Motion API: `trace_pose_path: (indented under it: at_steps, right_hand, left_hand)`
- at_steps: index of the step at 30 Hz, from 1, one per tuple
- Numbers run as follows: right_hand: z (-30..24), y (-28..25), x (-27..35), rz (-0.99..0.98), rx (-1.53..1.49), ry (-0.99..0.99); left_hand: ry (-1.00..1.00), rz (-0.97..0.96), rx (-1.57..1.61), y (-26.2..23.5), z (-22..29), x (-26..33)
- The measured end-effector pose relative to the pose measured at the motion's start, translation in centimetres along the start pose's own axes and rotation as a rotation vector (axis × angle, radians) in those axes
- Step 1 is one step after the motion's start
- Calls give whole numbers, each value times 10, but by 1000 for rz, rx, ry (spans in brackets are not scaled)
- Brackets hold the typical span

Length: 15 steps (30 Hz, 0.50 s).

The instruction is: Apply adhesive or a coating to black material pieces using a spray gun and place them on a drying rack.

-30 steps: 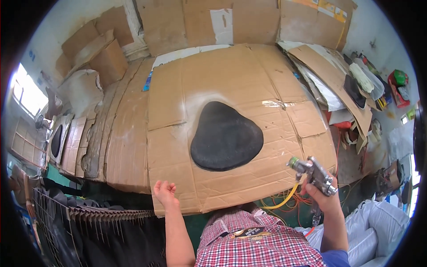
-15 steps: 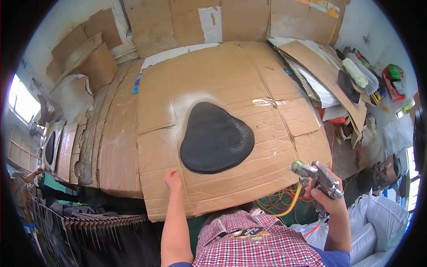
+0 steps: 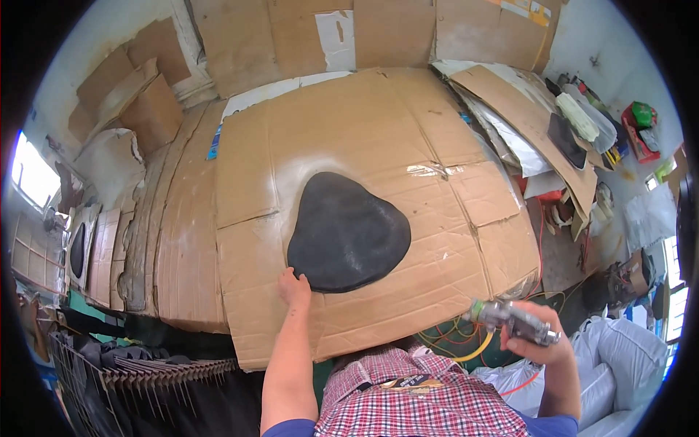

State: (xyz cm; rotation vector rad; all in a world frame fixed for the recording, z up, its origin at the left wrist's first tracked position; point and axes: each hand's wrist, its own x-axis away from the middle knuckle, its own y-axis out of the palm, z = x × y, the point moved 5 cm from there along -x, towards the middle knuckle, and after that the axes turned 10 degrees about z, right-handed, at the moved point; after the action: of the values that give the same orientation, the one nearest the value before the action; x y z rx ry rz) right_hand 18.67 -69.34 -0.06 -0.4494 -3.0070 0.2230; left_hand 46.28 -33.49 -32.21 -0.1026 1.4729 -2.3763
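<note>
A black rounded-triangular pad (image 3: 349,237) lies flat on a cardboard-covered table (image 3: 408,306), with a greyish sheen over its right half. My left hand (image 3: 294,286) is at the pad's lower left corner, fingers closed on the edge; the fingertips are partly hidden. Off the table's front right edge, my right hand (image 3: 542,339) grips a metal spray gun (image 3: 510,320) whose nozzle points left. A yellow hose (image 3: 477,352) and a red hose (image 3: 520,384) run near the gun.
Cardboard sheets (image 3: 502,116) and plastic items are piled at the far right. White sacks (image 3: 619,357) fill the lower right. A wire rack (image 3: 167,371) with dark pieces stands at the lower left. Another black pad (image 3: 78,250) is at the far left.
My left hand has moved from beside the pad to its lower left edge. My right hand has lowered the spray gun slightly. The view has shifted a little.
</note>
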Motion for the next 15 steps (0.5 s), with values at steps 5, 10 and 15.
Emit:
trace_pose_path:
  at_steps: [5,10,15]
  right_hand:
    - [8,-18,16,157,-52,27]
    - [15,-17,19,-21,-13,24]
    - [13,-21,6,275,-103,27]
  left_hand:
    - [-59,-19,-49,-6,10,-2]
    - [-25,36,9,-13,20,-5]
    - [-367,-98,580,-3,16,-7]
